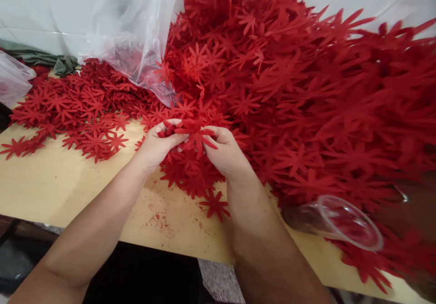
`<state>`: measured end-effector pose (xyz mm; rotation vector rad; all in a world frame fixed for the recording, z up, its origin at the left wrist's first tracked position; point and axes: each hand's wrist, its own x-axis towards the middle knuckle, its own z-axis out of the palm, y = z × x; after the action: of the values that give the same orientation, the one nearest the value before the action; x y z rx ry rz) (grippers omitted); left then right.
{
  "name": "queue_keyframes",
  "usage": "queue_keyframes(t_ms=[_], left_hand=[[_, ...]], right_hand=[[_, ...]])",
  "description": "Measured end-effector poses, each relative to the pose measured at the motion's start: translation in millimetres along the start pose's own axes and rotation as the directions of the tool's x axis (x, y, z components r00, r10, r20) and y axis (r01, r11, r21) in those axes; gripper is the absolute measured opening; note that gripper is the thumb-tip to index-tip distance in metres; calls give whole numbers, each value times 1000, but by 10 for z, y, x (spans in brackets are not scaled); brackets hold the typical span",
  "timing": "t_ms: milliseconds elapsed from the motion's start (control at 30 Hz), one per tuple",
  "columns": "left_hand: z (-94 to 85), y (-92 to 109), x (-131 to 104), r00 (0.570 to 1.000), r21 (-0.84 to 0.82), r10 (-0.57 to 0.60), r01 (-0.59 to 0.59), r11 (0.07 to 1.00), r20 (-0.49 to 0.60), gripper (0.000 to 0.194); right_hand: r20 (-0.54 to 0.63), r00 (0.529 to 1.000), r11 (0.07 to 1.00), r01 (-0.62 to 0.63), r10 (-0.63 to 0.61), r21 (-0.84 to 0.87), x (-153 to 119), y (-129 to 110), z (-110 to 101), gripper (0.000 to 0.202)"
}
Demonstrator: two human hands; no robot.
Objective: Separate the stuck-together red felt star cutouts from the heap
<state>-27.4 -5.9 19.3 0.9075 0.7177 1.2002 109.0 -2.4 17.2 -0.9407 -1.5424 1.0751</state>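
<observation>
Both of my hands meet above the middle of the table, fingers pinched on a red flower-shaped cutout (196, 134) with long narrow petals. My left hand (161, 143) grips its left side, and more red petals show inside the curled fingers. On the other side, my right hand (221, 147) pinches the cutout between thumb and fingers. Just below the hands lies a small heap of the same red cutouts (192, 172). One single cutout (215, 205) rests near my right wrist. The undersides of my fingers are hidden.
A large pile of red cutouts (289, 90) rises at the back and right. A lower pile (78, 97) spreads left. A clear plastic bag (132, 27) stands behind. A clear plastic cup (350, 222) lies tipped at the right. Red crumbs dot the wooden table (85, 190).
</observation>
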Motion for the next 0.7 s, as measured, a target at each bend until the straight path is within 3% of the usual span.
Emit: queue_keyframes(t_ms=[167, 267, 367, 467, 567, 700], left_hand=[[3, -6, 29, 988, -88, 48, -61, 994, -146, 28], [-71, 79, 72, 949, -123, 44, -86, 989, -312, 19], [-145, 154, 113, 910, -99, 73, -123, 987, -408, 13], [-125, 128, 123, 909, 40, 148, -144, 989, -389, 12], [-45, 49, 101, 927, 152, 152, -105, 983, -343, 20], [3, -7, 68, 940, 212, 184, -125, 969, -287, 30]], right_hand=[[-45, 998, 997, -47, 50, 56, -5, -16, 24, 54], [-235, 971, 993, -19, 47, 120, 22, 0, -43, 47], [-523, 852, 984, 95, 0, 154, 84, 70, -185, 39], [-663, 735, 989, 125, -143, -75, 130, 172, -307, 30], [-604, 702, 898, 117, -377, -424, 112, 218, -304, 47], [-403, 748, 755, 196, -528, -625, 30, 142, -116, 59]])
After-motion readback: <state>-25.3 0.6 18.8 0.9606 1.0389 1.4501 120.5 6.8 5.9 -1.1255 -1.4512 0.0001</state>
